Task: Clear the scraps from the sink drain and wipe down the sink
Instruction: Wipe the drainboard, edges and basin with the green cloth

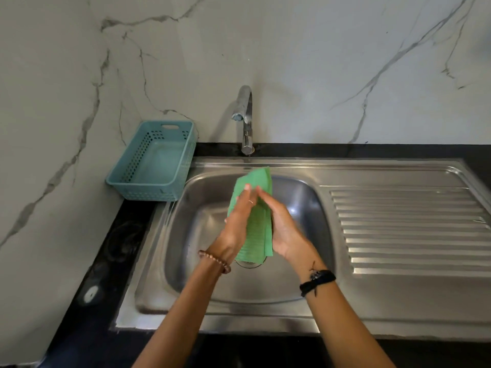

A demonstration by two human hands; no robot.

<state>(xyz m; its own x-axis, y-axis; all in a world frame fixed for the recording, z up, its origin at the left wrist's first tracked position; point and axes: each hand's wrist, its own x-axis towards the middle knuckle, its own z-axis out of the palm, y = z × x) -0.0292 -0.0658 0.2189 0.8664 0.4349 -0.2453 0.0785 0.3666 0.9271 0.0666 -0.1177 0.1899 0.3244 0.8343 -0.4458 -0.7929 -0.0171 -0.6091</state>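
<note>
A folded green cloth (256, 229) hangs upright above the steel sink basin (202, 282), held between both my hands. My left hand (237, 221) lies against its left side with straight fingers on the cloth's face. My right hand (281, 224) presses against its right side, fingers reaching to its upper part. The drain (249, 264) shows only as a sliver of rim under the cloth's lower edge; I cannot see whether scraps lie in it.
A chrome tap (245, 120) stands behind the basin, no water running. An empty light blue plastic basket (152, 166) sits at the back left on the black counter (106, 261). A ribbed steel drainboard (406, 229) extends to the right.
</note>
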